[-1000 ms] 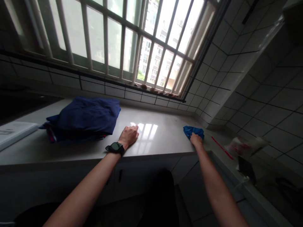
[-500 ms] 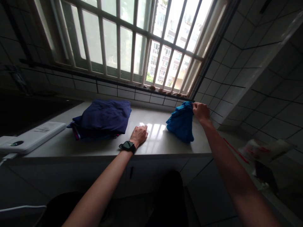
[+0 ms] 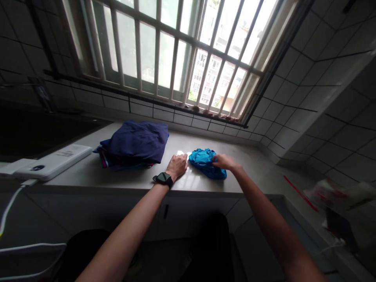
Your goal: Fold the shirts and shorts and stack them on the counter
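Note:
A bright blue cloth garment [image 3: 205,161] lies bunched on the white countertop [image 3: 189,182]. At its right side, my right hand [image 3: 225,161] pinches a fold of the fabric. My left hand [image 3: 177,165], with a black watch [image 3: 163,179] on the wrist, rests on the counter just left of the blue cloth. Its fingers are curled, and no object shows in them. To the left of that hand sits a stack of folded dark navy clothes [image 3: 138,143], with striped edges showing underneath.
A white power bank [image 3: 55,162] with a white cable [image 3: 11,203] lies at the counter's left. Behind it is a dark sink area [image 3: 44,129]. A barred window [image 3: 164,51] stands above the back edge. On the right are a red strip [image 3: 299,192] and a plastic bag [image 3: 324,192].
My right hand has come down and left with the blue cloth, which hung raised before and now lies crumpled on the counter. My left hand stays on the counter. The view has shifted slightly.

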A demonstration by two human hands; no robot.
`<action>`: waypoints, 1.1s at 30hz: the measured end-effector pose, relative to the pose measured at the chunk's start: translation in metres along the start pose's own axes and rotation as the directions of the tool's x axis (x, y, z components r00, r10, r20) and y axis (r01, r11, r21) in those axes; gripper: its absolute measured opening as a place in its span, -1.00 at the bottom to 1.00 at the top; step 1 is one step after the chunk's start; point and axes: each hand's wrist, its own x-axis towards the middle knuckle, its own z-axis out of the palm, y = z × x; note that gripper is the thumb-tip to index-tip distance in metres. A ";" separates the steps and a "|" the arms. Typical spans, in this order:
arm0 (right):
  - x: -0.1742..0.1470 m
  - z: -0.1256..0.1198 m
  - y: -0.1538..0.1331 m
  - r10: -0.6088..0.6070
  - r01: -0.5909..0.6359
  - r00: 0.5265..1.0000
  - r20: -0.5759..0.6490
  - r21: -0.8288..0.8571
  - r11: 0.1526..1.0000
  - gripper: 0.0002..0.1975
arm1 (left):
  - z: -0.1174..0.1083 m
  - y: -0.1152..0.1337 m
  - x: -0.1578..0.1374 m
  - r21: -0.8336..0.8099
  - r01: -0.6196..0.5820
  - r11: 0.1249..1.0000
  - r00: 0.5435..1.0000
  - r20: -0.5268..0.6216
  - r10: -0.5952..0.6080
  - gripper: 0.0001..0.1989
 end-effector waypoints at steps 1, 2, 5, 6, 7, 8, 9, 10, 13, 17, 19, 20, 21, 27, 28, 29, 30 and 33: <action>0.001 0.011 -0.009 0.001 -0.001 1.000 0.015 -0.018 1.000 -0.77 | 0.000 0.000 0.000 0.002 0.000 1.000 1.000 0.000 0.000 -0.69; 0.002 0.019 -0.017 0.008 -0.007 1.000 0.021 -0.027 1.000 -0.79 | 0.000 0.000 0.000 0.007 0.000 1.000 1.000 0.003 0.000 -0.68; 0.005 0.029 -0.037 0.032 -0.031 0.999 0.022 -0.033 0.999 -0.78 | -0.001 0.001 0.000 0.019 -0.002 1.000 1.000 0.009 0.002 -0.67; 0.006 0.028 -0.042 0.036 -0.035 0.999 0.028 -0.034 0.999 -0.77 | -0.001 0.001 0.000 0.018 -0.001 1.000 1.000 0.009 0.001 -0.68; 0.007 0.027 -0.046 0.041 -0.040 0.999 0.035 -0.034 0.999 -0.74 | -0.002 0.001 0.000 0.017 0.002 1.000 1.000 0.008 -0.003 -0.68; 0.007 0.026 -0.050 0.050 -0.049 0.998 0.039 -0.031 0.998 -0.72 | -0.002 0.002 0.000 0.015 0.007 1.000 1.000 0.009 -0.008 -0.68; 0.007 0.025 -0.054 0.063 -0.062 0.997 0.040 -0.026 0.998 -0.70 | -0.002 0.002 0.000 0.014 0.013 1.000 1.000 0.011 -0.013 -0.69; 0.007 0.025 -0.058 0.080 -0.079 0.996 0.038 -0.022 0.997 -0.68 | -0.002 0.002 0.000 0.014 0.017 1.000 1.000 0.013 -0.017 -0.69; 0.003 0.029 -0.071 0.128 -0.127 0.992 0.018 -0.022 0.992 -0.63 | -0.001 0.002 0.000 0.013 0.024 1.000 1.000 0.012 -0.024 -0.70; -0.003 0.034 -0.085 0.146 -0.146 0.989 -0.019 -0.031 0.989 -0.61 | -0.001 0.003 -0.001 0.007 0.034 0.999 0.999 0.008 -0.034 -0.70; -0.004 0.035 -0.089 0.156 -0.157 0.988 -0.019 -0.026 0.987 -0.61 | -0.002 0.003 -0.002 0.001 0.036 0.999 0.999 0.009 -0.036 -0.69; -0.004 0.034 -0.090 0.162 -0.162 0.987 -0.016 -0.024 0.986 -0.60 | -0.002 0.003 -0.002 -0.002 0.037 0.999 0.999 0.010 -0.037 -0.69; -0.004 0.034 -0.090 0.164 -0.165 0.986 -0.011 -0.021 0.986 -0.60 | -0.002 0.003 -0.002 -0.004 0.038 0.999 0.999 0.012 -0.038 -0.69; -0.003 0.033 -0.088 0.162 -0.162 0.987 0.010 -0.008 0.987 -0.60 | 0.000 0.002 -0.001 -0.015 0.038 0.999 0.999 0.018 -0.038 -0.68; -0.002 0.033 -0.088 0.164 -0.163 0.986 0.009 -0.008 0.987 -0.61 | 0.000 0.002 -0.001 -0.013 0.037 0.999 0.999 0.020 -0.037 -0.68; -0.002 0.034 -0.088 0.164 -0.164 0.986 0.008 -0.010 0.986 -0.61 | 0.000 0.002 -0.001 -0.011 0.035 0.999 0.999 0.023 -0.035 -0.68; -0.002 0.034 -0.088 0.164 -0.164 0.986 0.006 -0.012 0.986 -0.61 | 0.000 0.002 -0.001 -0.009 0.033 0.999 0.999 0.025 -0.033 -0.68; 0.000 0.036 -0.088 0.163 -0.163 0.987 0.001 -0.015 0.986 -0.60 | -0.001 0.003 -0.001 0.002 0.028 1.000 0.999 0.030 -0.028 -0.67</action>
